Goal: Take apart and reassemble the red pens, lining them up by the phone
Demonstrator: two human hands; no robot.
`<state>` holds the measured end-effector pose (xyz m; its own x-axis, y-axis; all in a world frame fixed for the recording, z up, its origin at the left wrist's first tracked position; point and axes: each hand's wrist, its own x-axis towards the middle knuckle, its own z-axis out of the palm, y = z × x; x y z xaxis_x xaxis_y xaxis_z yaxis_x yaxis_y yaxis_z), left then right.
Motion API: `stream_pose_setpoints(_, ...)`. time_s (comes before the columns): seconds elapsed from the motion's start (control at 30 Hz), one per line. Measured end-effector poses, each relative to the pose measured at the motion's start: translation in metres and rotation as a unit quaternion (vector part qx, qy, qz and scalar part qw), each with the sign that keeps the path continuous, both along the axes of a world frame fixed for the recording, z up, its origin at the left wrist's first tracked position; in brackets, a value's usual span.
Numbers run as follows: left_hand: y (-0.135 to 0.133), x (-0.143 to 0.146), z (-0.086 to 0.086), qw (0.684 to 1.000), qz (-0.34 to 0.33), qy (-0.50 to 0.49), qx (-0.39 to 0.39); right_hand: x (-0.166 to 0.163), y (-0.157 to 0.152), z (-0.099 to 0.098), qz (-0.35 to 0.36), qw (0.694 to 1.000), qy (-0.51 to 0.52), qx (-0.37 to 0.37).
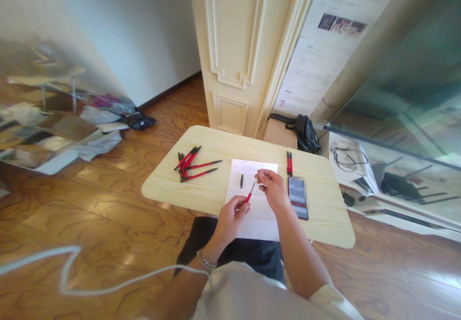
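Observation:
My left hand (232,214) is closed around the red barrel of a pen (248,196) over a white sheet of paper (252,200). My right hand (271,185) pinches the thin refill (253,184) that sticks out of the barrel's upper end. A small black pen part (241,181) lies on the paper just left of my hands. A loose pile of several red and black pens (190,163) lies on the left part of the small light wooden table (201,190). Two more pens (289,163) lie side by side at the back right.
A phone (298,197) lies on the table right of the paper. A black bag (306,133) sits on the floor behind the table by a cream door. Clutter and bags (90,128) are on the wooden floor to the left. A white cable (68,267) crosses the near left.

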<state>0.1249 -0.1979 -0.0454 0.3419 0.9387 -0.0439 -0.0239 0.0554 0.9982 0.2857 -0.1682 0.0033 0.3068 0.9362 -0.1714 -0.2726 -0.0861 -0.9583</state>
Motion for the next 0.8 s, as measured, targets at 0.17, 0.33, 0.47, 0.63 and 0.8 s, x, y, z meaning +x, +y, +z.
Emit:
stream_pose_setpoints(0.17, 0.0, 0.0001, -0.002, 1.0, 0.003, 0.003, 0.001, 0.0001, -0.0008, 0.0014, 0.003, 1.0, 0.0, 0.004)
stream_pose_setpoints(0.33, 0.0002, -0.0001, -0.003, 1.0, -0.002, 0.004, 0.003, 0.0005, -0.0014, 0.0011, 0.01, 1.0, 0.005, 0.01)
stream_pose_setpoints(0.47, 0.0006, -0.0006, -0.0018, 1.0, -0.007, 0.006, 0.009, 0.0001, -0.0014, 0.0012, 0.01, 1.0, -0.002, 0.013)
stream_pose_setpoints(0.63, 0.0011, -0.002, -0.0009, 1.0, -0.008, 0.012, 0.012, 0.0001, -0.002, 0.002, 0.019, 0.999, -0.03, 0.021)
stream_pose_setpoints(0.8, 0.002, -0.0024, -0.0027, 1.0, -0.01, 0.001, 0.008, -0.0011, -0.0037, -0.0045, 0.048, 0.992, -0.112, 0.018)
